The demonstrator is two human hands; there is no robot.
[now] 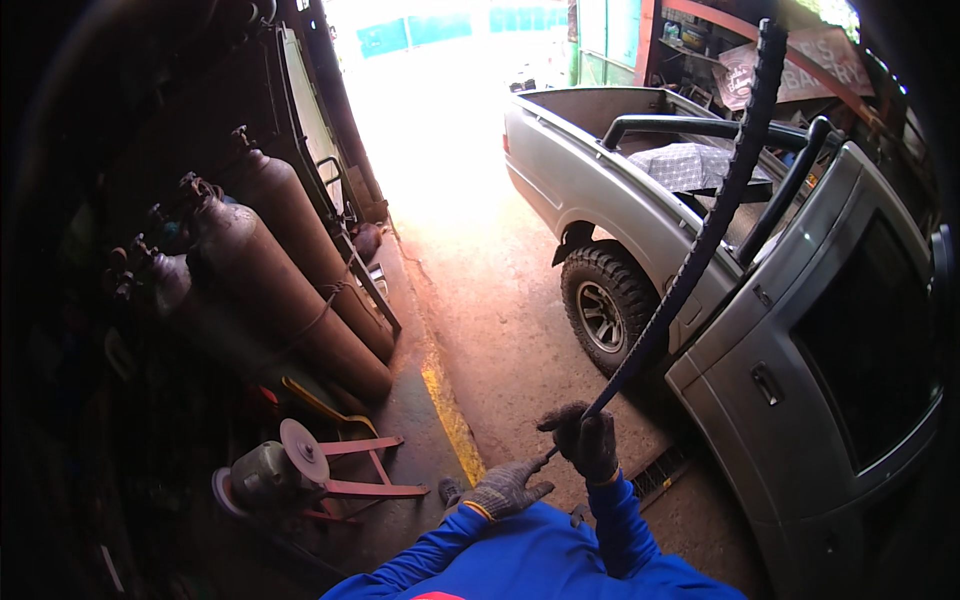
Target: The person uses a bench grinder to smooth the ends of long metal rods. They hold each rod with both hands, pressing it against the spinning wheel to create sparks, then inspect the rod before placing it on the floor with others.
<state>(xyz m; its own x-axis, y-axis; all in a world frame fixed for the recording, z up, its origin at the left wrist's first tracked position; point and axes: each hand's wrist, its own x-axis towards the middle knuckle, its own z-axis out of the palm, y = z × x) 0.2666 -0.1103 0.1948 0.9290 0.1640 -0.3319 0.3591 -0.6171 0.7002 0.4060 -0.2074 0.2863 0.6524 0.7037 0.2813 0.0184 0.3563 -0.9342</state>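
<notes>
blue shirt (pixel 525 560) near, silver pickup (pixel 735 375) right, brown gas cylinders (pixel 283 295) left.
a long dark ribbed bar (pixel 725 205) slants rightward across the pickup; a bench grinder (pixel 265 472) stands near left. the gloved right hand (pixel 588 445) has its fingers curled round the bar; the gloved left hand (pixel 505 488) is at its lower end, grip unclear.

We have cylinders (pixel 285 285) at left, a grinder (pixel 264 474) nearer us, seemingly on the floor (pixel 412 405), and a pickup (pixel 742 390) right, behind our bar (pixel 703 246).
</notes>
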